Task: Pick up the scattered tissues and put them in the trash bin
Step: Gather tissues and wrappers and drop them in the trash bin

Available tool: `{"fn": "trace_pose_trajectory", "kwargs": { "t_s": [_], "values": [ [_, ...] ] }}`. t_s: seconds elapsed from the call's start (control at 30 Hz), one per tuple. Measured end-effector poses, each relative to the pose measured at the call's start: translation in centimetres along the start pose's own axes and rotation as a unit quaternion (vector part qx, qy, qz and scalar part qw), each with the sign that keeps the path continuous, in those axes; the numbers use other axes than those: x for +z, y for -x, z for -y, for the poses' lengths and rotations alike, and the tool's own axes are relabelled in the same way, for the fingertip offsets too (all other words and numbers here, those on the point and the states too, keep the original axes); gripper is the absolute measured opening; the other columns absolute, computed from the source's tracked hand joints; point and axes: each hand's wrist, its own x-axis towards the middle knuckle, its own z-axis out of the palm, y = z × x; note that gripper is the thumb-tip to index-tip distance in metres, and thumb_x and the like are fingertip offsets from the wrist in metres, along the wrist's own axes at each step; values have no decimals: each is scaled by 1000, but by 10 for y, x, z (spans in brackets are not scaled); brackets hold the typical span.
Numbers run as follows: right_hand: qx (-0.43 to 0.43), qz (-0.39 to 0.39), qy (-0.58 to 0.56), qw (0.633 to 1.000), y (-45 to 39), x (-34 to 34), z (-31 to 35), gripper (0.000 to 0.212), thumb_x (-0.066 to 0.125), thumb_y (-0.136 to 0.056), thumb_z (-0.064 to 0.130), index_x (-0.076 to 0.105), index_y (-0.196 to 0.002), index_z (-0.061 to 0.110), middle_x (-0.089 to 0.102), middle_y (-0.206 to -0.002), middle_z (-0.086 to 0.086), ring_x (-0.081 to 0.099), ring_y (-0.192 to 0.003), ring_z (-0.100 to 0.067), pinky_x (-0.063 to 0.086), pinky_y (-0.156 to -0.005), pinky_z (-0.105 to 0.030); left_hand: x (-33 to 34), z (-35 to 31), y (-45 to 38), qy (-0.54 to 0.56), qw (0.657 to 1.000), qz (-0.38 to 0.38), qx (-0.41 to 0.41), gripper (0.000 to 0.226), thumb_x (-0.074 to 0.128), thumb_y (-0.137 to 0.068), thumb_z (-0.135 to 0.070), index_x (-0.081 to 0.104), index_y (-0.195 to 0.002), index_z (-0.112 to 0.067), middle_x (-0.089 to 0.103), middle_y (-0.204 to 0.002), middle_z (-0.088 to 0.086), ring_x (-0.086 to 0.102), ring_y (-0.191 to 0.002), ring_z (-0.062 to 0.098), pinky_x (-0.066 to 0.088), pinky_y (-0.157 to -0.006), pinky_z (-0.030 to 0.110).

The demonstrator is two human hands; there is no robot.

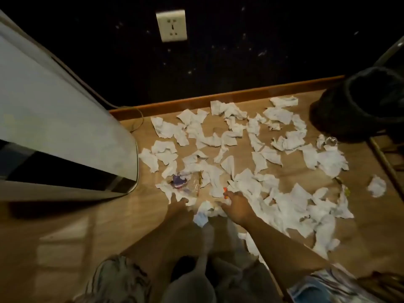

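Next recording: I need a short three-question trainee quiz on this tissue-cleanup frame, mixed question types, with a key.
1. True or false: the trash bin stands at the far right, beside the tissues.
2. Which thing is fixed on the dark wall? A) clock B) wall socket C) mirror
3. Fill in: the left hand and right hand both reach down to tissues on the ____.

Key: 1 true; 2 B; 3 floor.

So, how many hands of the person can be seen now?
2. The left hand reaches the tissues near the purple wrapper; the right hand rests on tissues beside it. Nothing suggests hidden ones.
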Motion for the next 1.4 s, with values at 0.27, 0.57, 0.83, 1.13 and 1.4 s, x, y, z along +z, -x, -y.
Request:
{"fn": "trace_pose_trajectory", "kwargs": {
  "t_s": [0.27,0.57,0.83,1.13,1.4],
  "values": [
    [-58,44,86,994,-138,54,-38,47,51,-95,44,46,-138,27,48,-140,-11,48,-124,-29,39,-105,-35,51,60,-155,24,998,-49,-5,76,63,-90,-34,19,-152,-23,15,-159,17,31,-141,36,32,-112,39],
    [-211,88,259,938,-214,76,-59,62,53,-87,61,40,-140,30,53,-132,-9,52,-114,-27,45,-91,-37,104,75,-261,64,987,-149,-9,113,70,-65,-71,3,-151,-43,-29,-157,12,-20,-145,39,6,-116,58],
    [-301,-34,289,908,-187,134,-105,85,32,-74,90,45,-132,30,50,-123,2,43,-101,-15,40,-91,-36,161,110,-272,133,938,-305,95,75,67,-77,-60,52,-133,-14,19,-159,15,10,-148,33,22,-118,46],
    [-90,-218,169,957,-137,255,-128,97,35,-66,94,43,-141,32,15,-160,-17,1,-148,-37,-1,-113,-64,172,145,-254,222,881,-389,154,26,84,-70,-8,69,-91,-7,21,-156,10,35,-135,21,38,-106,27],
    [-142,-348,-34,926,-159,315,-98,21,72,-81,30,63,-97,21,22,-159,-10,11,-149,-24,14,-119,-30,157,145,-247,363,867,-325,107,42,79,-73,-2,55,-103,-18,63,-98,-3,63,-88,15,54,-80,34]
  ]
}}
